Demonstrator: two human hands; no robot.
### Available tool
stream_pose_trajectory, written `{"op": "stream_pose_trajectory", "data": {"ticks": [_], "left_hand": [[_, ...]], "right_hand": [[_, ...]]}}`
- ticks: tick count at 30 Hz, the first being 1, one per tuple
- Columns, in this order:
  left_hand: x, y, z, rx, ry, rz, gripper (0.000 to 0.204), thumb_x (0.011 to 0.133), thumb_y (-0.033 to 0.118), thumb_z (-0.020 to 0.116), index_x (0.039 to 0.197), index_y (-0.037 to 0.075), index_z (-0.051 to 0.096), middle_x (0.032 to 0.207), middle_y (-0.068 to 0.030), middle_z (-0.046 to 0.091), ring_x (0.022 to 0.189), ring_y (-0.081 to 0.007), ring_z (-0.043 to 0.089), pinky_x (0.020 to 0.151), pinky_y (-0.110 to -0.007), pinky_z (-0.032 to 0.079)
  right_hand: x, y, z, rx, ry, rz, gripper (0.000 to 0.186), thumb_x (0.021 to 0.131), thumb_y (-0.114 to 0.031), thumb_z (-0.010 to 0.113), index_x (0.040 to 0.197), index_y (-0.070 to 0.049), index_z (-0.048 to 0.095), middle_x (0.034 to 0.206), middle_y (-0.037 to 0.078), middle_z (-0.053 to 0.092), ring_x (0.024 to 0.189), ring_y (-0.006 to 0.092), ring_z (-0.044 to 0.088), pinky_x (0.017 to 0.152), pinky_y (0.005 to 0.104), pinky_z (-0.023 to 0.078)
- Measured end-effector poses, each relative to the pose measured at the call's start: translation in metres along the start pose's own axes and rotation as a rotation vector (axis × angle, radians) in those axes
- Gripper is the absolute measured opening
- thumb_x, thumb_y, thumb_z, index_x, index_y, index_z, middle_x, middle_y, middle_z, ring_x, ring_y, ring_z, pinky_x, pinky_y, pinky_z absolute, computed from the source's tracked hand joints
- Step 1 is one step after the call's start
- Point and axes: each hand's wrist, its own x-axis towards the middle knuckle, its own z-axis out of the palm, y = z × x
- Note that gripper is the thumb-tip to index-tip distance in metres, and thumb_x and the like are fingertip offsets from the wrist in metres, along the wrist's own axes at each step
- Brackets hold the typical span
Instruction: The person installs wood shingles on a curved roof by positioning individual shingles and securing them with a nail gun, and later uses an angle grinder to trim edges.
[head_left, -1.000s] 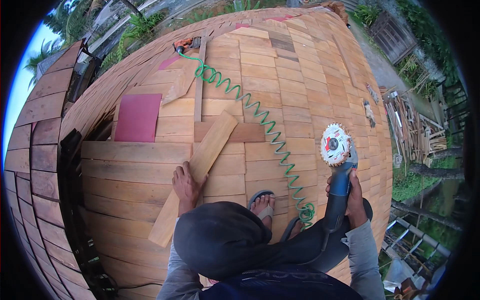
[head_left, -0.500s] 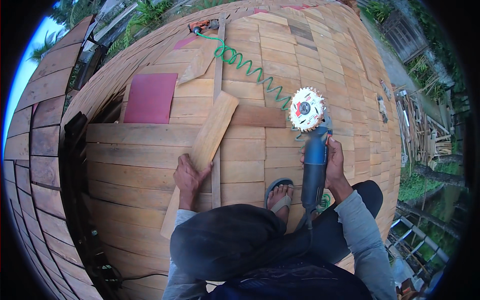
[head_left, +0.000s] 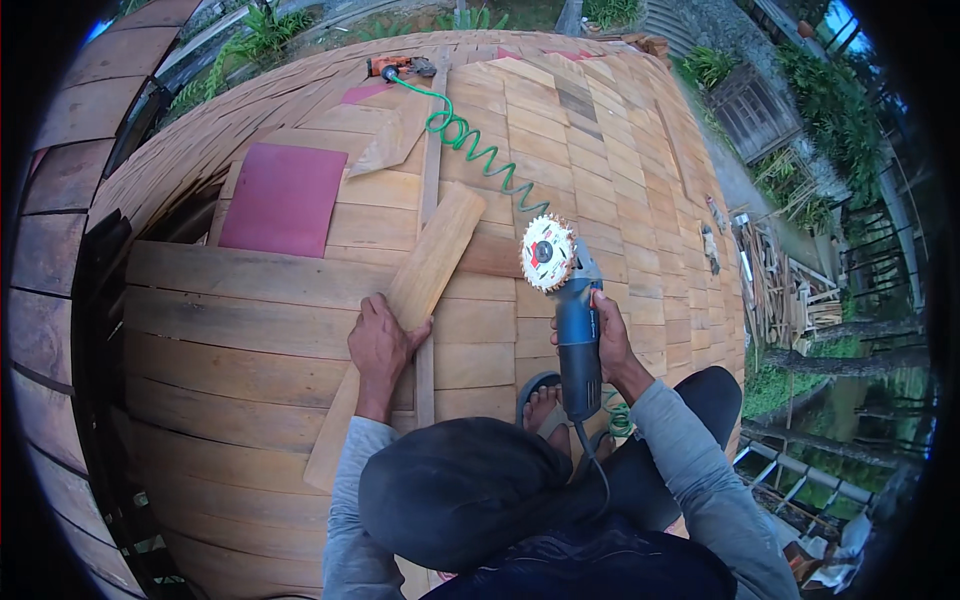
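My left hand (head_left: 383,338) is wrapped over a long wooden shingle (head_left: 440,250), which lies slanted across the roof with its far end bare. In my right hand (head_left: 617,338) is a blue and black angle grinder (head_left: 577,345), gripped round its body. Its white toothed saw blade (head_left: 548,253) points away from me, to the right of the shingle and apart from it. The grinder's cord drops toward my lap. Under the shingle runs a narrow wooden batten (head_left: 432,170).
Overlapping wooden shingles (head_left: 640,200) cover the sloping roof. An orange nail gun (head_left: 400,68) with a green coiled hose (head_left: 480,160) lies at the far side. A dark red sheet (head_left: 285,200) shows at left, beside a dark gutter-like gap (head_left: 105,400). Stacked timber (head_left: 785,280) stands below on the right.
The grinder and my right hand have moved left, closer to the shingle, and the blade has lowered. My left hand stays on the shingle. The view has turned slightly to the right.
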Motion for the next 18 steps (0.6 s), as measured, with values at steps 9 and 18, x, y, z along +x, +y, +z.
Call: {"op": "stream_pose_trajectory", "data": {"ticks": [9, 18], "left_hand": [[-0.074, -0.027, -0.032, 0.018, -0.191, 0.009, 0.081, 0.06, 0.058, 0.092, 0.106, 0.004, 0.053, 0.098, -0.018, 0.066, 0.084, -0.0362, 0.074, 0.066, -0.048, 0.061], [-0.085, -0.026, -0.015, 0.034, -0.104, 0.01, 0.082, 0.058, 0.062, 0.09, 0.108, 0.008, 0.054, 0.097, -0.0094, 0.062, 0.081, -0.0324, 0.07, 0.067, -0.045, 0.059]], "right_hand": [[-0.029, -0.002, -0.01, -0.002, 0.041, 0.01, 0.064, 0.106, -0.061, 0.034, 0.114, -0.006, 0.064, 0.097, 0.015, 0.072, 0.081, 0.0243, 0.075, 0.068, 0.0365, 0.064], [-0.034, 0.041, -0.006, 0.042, 0.073, 0.157, 0.073, 0.101, -0.075, 0.037, 0.109, -0.007, 0.064, 0.088, 0.013, 0.071, 0.073, 0.021, 0.074, 0.062, 0.0347, 0.064]]}}
